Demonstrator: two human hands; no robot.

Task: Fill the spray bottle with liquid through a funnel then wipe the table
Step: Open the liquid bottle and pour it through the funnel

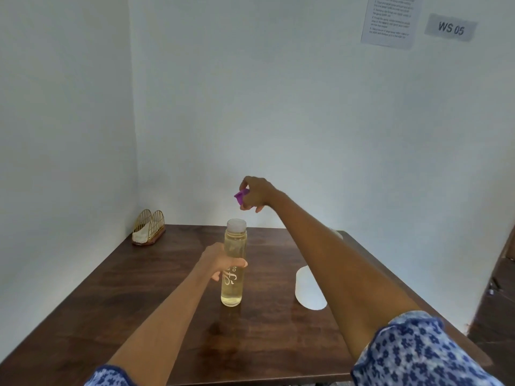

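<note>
A tall clear bottle point(233, 263) of pale yellow liquid stands upright on the dark wooden table point(139, 302), its threaded neck uncovered. My left hand point(220, 261) grips the bottle around its middle. My right hand point(255, 194) is raised above and just right of the bottle's mouth, pinching a small purple object point(240, 196), which looks like a funnel or cap; I cannot tell which. A white object point(308, 288), partly hidden behind my right forearm, lies on the table to the right.
A gold wire holder point(149, 227) with a white cloth stands at the table's back left corner. Walls close in the table on the left and behind. A dark wooden door point(498, 288) stands on the right.
</note>
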